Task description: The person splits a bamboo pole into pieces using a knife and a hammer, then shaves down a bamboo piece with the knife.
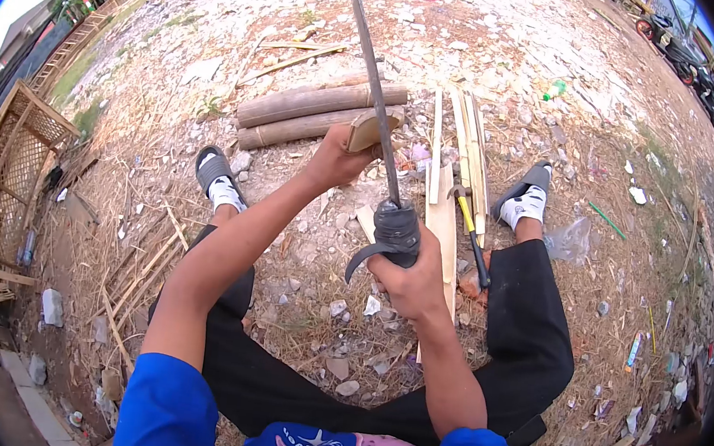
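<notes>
My right hand [414, 281] is wrapped round the black, tape-bound handle [397, 230] of a long, dark blade [372, 77], which points up and away past the top edge. A loose strip hangs from the handle's left side. Out in front, my left hand [342, 160] grips a short piece of bamboo [373, 129], with the blade crossing just over its right part. Beyond lie two thick bamboo poles [326, 106]. Right of the blade, pale split strips [471, 148] lie on the ground, with a yellow and black hammer [469, 222] on them.
My sandalled feet [221, 176] [526, 202] rest on both sides of the rubble-strewn ground. A woven bamboo frame [11, 160] stands at left. Thin sticks [147, 271] lie near my left leg. A clear plastic bag [568, 241] is beside my right foot. Motorcycles [687, 59] stand at upper right.
</notes>
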Demonstrator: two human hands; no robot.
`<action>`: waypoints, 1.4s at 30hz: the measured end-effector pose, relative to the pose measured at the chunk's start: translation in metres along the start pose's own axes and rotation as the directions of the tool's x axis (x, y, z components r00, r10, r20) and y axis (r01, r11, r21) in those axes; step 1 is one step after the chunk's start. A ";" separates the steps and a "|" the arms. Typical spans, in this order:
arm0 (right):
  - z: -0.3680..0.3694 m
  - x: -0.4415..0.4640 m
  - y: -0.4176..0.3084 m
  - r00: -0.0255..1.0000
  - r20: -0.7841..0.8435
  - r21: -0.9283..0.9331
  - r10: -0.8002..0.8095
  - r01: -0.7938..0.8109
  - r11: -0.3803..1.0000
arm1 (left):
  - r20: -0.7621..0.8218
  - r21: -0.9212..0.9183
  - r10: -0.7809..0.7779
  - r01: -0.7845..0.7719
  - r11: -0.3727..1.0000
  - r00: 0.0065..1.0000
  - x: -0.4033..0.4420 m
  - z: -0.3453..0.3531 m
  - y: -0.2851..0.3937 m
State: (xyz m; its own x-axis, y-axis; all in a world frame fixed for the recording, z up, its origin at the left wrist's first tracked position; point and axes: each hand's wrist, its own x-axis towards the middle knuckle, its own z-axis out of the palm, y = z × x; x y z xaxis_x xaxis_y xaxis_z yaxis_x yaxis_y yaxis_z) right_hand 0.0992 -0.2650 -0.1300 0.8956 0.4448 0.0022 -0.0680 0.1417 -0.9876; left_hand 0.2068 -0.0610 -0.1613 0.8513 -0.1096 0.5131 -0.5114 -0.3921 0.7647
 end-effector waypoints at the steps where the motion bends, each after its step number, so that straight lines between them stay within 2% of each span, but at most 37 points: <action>1: 0.001 -0.001 -0.003 1.000 -0.005 0.012 -0.011 0.011 1.000 | -0.008 0.008 0.000 0.000 1.000 1.000 0.001 0.000 0.002; 4: 0.001 -0.001 -0.004 1.000 -0.017 0.026 -0.002 0.003 1.000 | -0.014 0.013 0.039 -0.039 0.999 0.999 0.002 -0.001 0.008; 7: 0.000 0.002 0.000 1.000 -0.013 0.002 0.013 -0.013 1.000 | 0.012 -0.034 -0.011 0.012 0.999 1.000 0.001 -0.003 0.001; 13: 0.001 0.002 0.000 1.000 -0.002 0.033 0.021 -0.021 0.999 | -0.029 -0.107 0.001 -0.005 0.994 1.000 0.001 -0.002 0.003; 25: 0.004 0.004 0.001 1.000 -0.011 -0.027 0.009 -0.009 1.000 | -0.056 -0.005 0.075 -0.076 0.997 0.996 0.003 -0.001 0.011; 31: 0.002 0.002 0.006 1.000 -0.011 -0.052 -0.024 0.024 0.998 | 0.000 -0.030 -0.097 0.097 0.995 0.995 0.001 -0.002 0.012; 34: 0.003 0.002 0.011 0.999 0.005 -0.011 -0.032 0.032 0.999 | -0.083 0.047 -0.044 0.048 0.998 0.996 -0.002 0.004 0.012; 37: 0.006 0.004 0.008 0.999 0.008 -0.006 -0.042 0.042 0.999 | -0.130 0.041 -0.038 0.044 0.998 0.991 -0.001 0.007 0.010; 40: 0.007 0.011 -0.016 0.998 0.014 -0.007 -0.057 0.057 0.998 | -0.265 -0.003 0.110 -0.114 0.993 0.958 0.016 0.005 0.038; 41: 0.007 0.011 -0.030 0.997 0.017 -0.006 -0.081 0.081 0.997 | -0.255 0.026 0.174 -0.173 0.985 0.951 0.027 -0.001 0.037; 42: 0.007 0.011 -0.044 0.994 0.020 -0.006 -0.104 0.104 0.995 | -0.264 -0.107 0.085 -0.117 0.987 0.961 0.035 -0.005 0.047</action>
State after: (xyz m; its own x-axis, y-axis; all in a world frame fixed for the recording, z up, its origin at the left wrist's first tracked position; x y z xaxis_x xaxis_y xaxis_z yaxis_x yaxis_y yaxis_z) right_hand 0.1091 -0.2601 -0.0850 0.8891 0.4449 0.1079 0.0281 0.1823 -0.9828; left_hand 0.2123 -0.0790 -0.1058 0.7435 0.1029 0.6608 -0.6167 -0.2765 0.7370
